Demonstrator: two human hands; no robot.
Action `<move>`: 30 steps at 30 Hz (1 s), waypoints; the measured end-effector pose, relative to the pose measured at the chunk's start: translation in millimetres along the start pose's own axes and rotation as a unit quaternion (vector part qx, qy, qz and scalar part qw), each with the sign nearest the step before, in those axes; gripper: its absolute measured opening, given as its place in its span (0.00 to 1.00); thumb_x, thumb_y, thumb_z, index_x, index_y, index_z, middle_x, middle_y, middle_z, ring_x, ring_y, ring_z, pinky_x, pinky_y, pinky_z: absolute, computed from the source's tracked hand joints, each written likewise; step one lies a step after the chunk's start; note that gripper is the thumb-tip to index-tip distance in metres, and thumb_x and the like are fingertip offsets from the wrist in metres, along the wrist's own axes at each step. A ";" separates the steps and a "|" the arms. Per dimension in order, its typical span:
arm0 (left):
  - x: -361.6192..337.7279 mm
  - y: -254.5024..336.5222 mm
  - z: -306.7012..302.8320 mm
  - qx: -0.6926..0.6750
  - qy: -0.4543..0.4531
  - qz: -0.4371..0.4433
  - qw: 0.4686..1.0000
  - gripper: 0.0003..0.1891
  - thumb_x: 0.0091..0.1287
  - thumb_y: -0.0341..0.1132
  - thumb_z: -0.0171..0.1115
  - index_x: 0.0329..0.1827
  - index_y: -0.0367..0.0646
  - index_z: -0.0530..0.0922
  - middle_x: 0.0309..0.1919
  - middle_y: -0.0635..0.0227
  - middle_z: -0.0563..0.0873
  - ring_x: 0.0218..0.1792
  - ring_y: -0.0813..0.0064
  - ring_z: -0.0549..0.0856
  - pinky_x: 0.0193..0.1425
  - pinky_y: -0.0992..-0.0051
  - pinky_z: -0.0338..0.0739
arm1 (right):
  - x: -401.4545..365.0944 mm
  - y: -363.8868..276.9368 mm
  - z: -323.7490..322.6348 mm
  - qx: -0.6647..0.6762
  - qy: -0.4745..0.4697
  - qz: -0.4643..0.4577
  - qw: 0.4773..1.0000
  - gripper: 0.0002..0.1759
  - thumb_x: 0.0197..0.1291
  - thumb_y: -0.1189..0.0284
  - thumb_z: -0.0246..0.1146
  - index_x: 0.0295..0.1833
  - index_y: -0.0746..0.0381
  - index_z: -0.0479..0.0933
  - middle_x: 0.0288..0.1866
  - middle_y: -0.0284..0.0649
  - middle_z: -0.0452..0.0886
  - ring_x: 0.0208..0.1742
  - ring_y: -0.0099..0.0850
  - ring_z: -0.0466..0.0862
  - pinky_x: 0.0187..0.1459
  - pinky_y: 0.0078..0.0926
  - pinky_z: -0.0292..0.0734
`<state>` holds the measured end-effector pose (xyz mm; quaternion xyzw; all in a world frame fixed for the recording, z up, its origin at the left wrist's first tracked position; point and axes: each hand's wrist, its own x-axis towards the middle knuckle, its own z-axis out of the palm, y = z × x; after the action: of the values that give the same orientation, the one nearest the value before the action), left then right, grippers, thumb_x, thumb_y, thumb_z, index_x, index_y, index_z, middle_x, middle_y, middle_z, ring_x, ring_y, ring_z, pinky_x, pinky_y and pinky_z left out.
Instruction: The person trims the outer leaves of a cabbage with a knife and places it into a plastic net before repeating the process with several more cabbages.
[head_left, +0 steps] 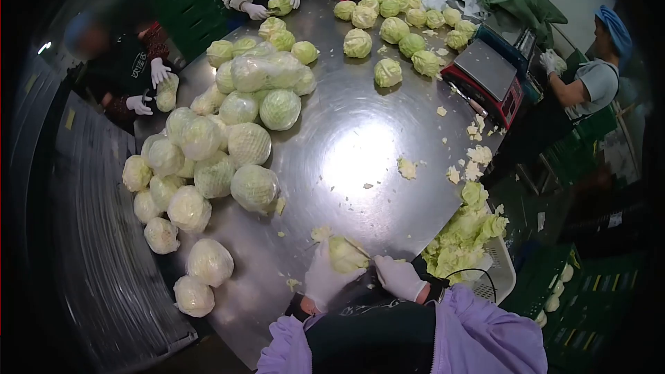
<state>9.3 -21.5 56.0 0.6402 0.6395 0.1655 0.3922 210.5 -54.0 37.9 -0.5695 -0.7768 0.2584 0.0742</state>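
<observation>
At the near edge of the metal table, my gloved left hand [329, 277] is closed around the side of a pale green cabbage [346, 255]. On the other side of it, my gloved right hand [398, 277] is closed on a knife [359, 247], its thin blade lying against the cabbage. The handle is hidden in my fist. A small leaf scrap [321, 233] lies just beyond the cabbage.
Plastic-wrapped cabbages [254, 188] are heaped at left; unwrapped ones [395, 30] sit at the back. A red scale [485, 76] stands at right, above a white basket [504, 273] of trimmed leaves. Three people work around the metal table [312, 194].
</observation>
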 end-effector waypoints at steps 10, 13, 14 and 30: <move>1.7 -7.7 -2.9 0.015 0.001 0.012 1.000 0.56 0.43 0.59 0.76 0.71 0.36 0.58 0.63 0.49 0.70 0.61 0.52 0.75 0.60 0.61 0.74 | 8.6 0.0 -13.7 0.011 -0.089 -0.005 0.996 0.08 0.62 0.71 0.55 0.44 0.61 0.68 0.31 0.50 0.78 0.30 0.50 0.82 0.31 0.47 0.78; 2.7 -6.6 -4.9 0.032 0.001 0.011 0.999 0.56 0.43 0.59 0.76 0.70 0.36 0.59 0.62 0.50 0.71 0.59 0.52 0.77 0.57 0.61 0.76 | 27.5 10.6 13.0 0.017 -0.057 -0.001 0.998 0.08 0.62 0.71 0.53 0.45 0.62 0.69 0.34 0.51 0.80 0.32 0.51 0.83 0.34 0.46 0.79; 5.6 -9.7 -5.8 0.025 -0.002 0.009 1.000 0.55 0.43 0.59 0.76 0.70 0.36 0.60 0.61 0.50 0.72 0.58 0.52 0.78 0.56 0.61 0.77 | 33.5 12.9 17.3 0.017 -0.054 -0.003 0.998 0.08 0.62 0.71 0.53 0.45 0.62 0.69 0.34 0.51 0.80 0.32 0.51 0.83 0.34 0.46 0.79; -1.1 -71.1 -15.0 -0.042 -0.051 0.164 0.984 0.58 0.43 0.49 0.80 0.75 0.38 0.54 0.66 0.48 0.66 0.67 0.53 0.69 0.69 0.62 0.67 | 40.7 47.1 42.2 0.221 -0.038 -0.051 0.973 0.17 0.68 0.68 0.53 0.58 0.61 0.73 0.34 0.49 0.82 0.25 0.41 0.84 0.27 0.38 0.79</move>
<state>-50.6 -27.0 15.1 0.7270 0.4974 0.2211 0.4184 219.2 -19.5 -28.4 -0.4882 -0.7310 0.4410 0.1813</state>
